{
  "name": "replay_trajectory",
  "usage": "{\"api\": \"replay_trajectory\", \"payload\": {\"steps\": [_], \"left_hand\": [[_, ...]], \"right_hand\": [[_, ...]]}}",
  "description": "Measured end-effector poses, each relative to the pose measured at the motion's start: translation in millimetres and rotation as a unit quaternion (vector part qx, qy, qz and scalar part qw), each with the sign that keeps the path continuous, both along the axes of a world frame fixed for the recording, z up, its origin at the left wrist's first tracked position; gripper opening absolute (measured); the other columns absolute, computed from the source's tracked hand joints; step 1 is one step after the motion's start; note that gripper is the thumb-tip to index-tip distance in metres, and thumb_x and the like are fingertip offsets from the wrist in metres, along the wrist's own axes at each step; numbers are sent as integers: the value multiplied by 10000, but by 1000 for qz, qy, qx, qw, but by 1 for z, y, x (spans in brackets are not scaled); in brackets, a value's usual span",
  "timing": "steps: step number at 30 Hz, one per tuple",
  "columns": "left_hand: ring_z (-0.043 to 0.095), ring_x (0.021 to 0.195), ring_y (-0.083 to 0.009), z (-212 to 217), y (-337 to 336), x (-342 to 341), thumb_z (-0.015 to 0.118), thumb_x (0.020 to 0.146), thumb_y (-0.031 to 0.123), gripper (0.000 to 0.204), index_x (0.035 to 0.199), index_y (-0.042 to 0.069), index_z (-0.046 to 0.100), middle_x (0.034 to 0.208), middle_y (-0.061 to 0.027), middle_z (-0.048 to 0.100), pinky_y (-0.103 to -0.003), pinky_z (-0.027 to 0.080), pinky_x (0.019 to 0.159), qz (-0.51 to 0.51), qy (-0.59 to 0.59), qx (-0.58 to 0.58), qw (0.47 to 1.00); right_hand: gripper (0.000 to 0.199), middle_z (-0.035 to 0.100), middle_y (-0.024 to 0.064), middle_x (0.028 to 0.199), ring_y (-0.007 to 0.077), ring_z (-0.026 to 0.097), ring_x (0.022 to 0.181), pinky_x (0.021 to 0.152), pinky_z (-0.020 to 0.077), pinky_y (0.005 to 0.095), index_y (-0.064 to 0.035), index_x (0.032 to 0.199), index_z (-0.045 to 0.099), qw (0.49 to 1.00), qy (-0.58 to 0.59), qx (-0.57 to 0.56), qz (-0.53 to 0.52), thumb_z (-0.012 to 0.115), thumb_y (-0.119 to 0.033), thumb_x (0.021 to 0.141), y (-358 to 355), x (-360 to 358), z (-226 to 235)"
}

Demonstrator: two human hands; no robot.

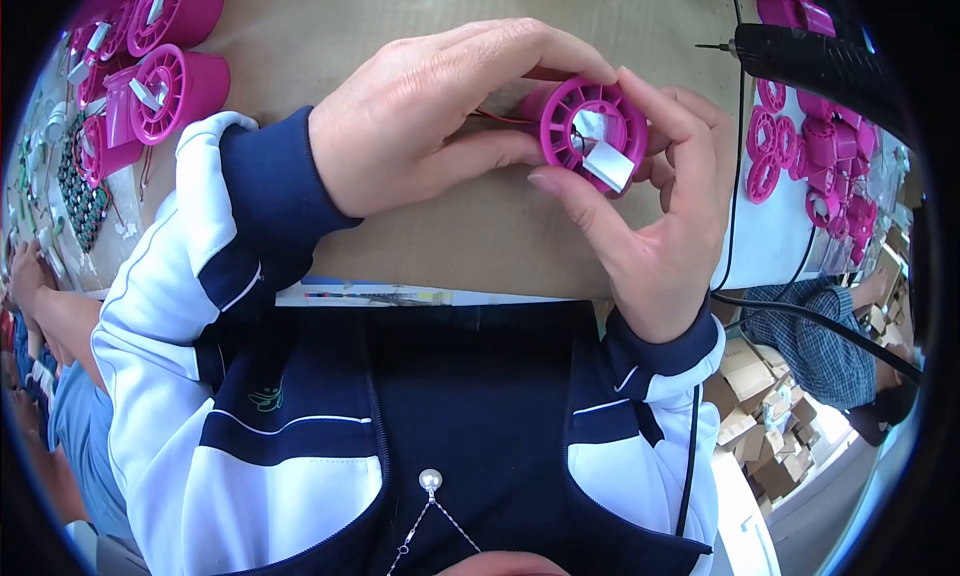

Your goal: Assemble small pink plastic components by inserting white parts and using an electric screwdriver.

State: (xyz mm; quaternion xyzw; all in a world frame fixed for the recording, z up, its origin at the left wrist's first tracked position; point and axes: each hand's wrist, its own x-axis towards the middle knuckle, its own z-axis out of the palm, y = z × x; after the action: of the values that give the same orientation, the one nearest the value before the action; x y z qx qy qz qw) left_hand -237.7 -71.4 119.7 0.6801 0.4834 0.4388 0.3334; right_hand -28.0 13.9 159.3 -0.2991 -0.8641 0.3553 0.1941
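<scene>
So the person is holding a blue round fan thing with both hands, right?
Not quite. The round fan part is pink, not blue, as the head view shows. The rest is right: the left hand and the right hand both hold it.

Both hands meet over the middle of the brown counter [470, 241]. The left hand [440, 116] grips the body of a magenta fan housing [590, 131] from behind, while the right hand [650, 206] closes its fingers [655, 101] around the ribbed rim. A small white tab [610, 164] sits against the housing's face. More magenta housings [170, 86] lie near the counter's far left corner, further magenta parts [810, 146] by its right edge, beneath a black electric screwdriver [820, 61].
</scene>
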Motion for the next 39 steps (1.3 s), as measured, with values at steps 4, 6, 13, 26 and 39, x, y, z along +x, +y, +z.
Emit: {"api": "replay_trajectory", "payload": {"steps": [4,6,13,26,39], "left_hand": [[672,1128,-314,-1,2,2,700,884,-51,494,1356,-45,556,1310,-186,611,-367,573,998,3,-31,21,999],[676,1104,-302,3,4,2,694,896,-42,457,1337,-46,573,1292,-181,616,-351,579,978,2,-39,31,999],[629,919,-202,24,23,11,712,916,75,248,1148,-5,675,1146,-142,651,-264,514,790,36,67,205,976],[569,848,-150,14,9,15,594,1037,68,147,1139,-4,672,1029,-75,600,-238,473,770,121,-5,-30,992],[581,796,-153,17,-4,-6,670,977,51,122,1090,8,684,951,-58,645,-258,490,725,81,-69,-57,993]], "right_hand": [[713,503,111,1279,232,606,1019,829,531,307,-37,1360,579,1000,20,7,7,924,-177,752,2,1,-5],[709,503,110,1278,230,607,1011,818,532,304,-38,1356,581,999,29,13,8,924,-174,750,2,2,-5],[669,517,107,1256,212,600,965,754,524,276,-40,1329,600,999,28,24,2,917,-177,756,0,2,-4],[672,530,119,1267,213,610,948,739,533,275,-38,1314,604,998,24,63,3,925,-209,749,1,0,-6],[688,590,154,1264,295,654,1044,897,550,338,-20,1287,574,999,34,-6,8,934,-206,731,1,2,-11]]}}
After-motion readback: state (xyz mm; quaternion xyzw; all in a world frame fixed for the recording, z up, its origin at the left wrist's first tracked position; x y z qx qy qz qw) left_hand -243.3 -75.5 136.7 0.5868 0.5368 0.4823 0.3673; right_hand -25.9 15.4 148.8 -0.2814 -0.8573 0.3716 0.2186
